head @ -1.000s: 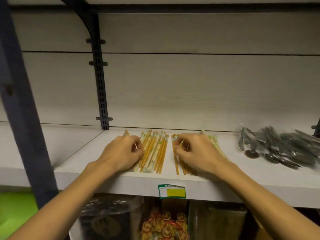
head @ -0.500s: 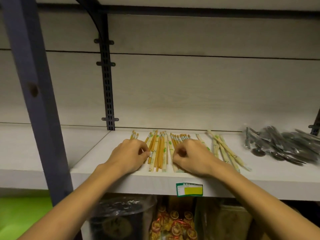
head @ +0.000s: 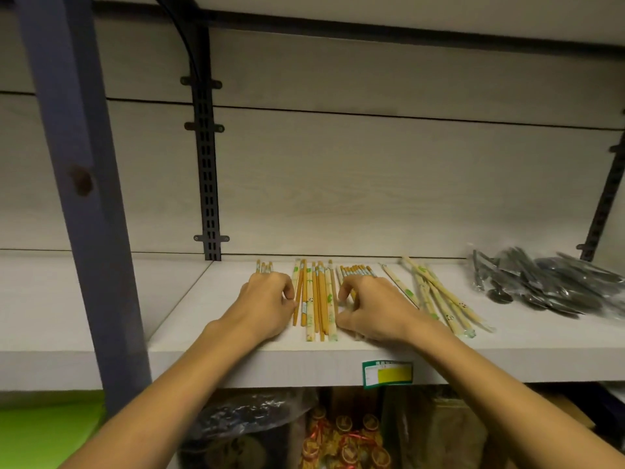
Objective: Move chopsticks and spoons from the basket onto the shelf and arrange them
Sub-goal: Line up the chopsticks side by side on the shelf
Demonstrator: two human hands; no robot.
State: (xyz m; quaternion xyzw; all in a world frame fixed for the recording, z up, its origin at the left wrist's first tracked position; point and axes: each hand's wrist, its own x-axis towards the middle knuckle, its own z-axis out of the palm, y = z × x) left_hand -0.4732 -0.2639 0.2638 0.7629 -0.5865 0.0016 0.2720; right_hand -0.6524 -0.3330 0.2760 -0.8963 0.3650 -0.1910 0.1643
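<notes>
Several groups of chopsticks lie side by side on the white shelf (head: 203, 319). A middle bundle of orange and paper-wrapped chopsticks (head: 316, 299) lies between my hands. My left hand (head: 267, 301) rests with curled fingers over a small chopstick group (head: 263, 267), its fingertips pinching the bundle's left edge. My right hand (head: 372, 309) curls over another chopstick group (head: 358, 270), fingertips at the bundle's right edge. Loose pale wrapped chopsticks (head: 439, 299) lie askew to the right. Dark spoons in clear plastic bags (head: 541, 286) are piled at the far right. No basket is in view.
A blue post (head: 77, 164) stands at the left and a black slotted bracket (head: 206, 164) runs up the back wall. A green and yellow price label (head: 387, 373) sits on the shelf's front edge. Packaged goods (head: 345, 441) fill the space below.
Both hands have slid the chopstick groups together towards the middle bundle. The pale wrapped chopsticks on the right, once under my right hand, now lie uncovered. The view has shifted left.
</notes>
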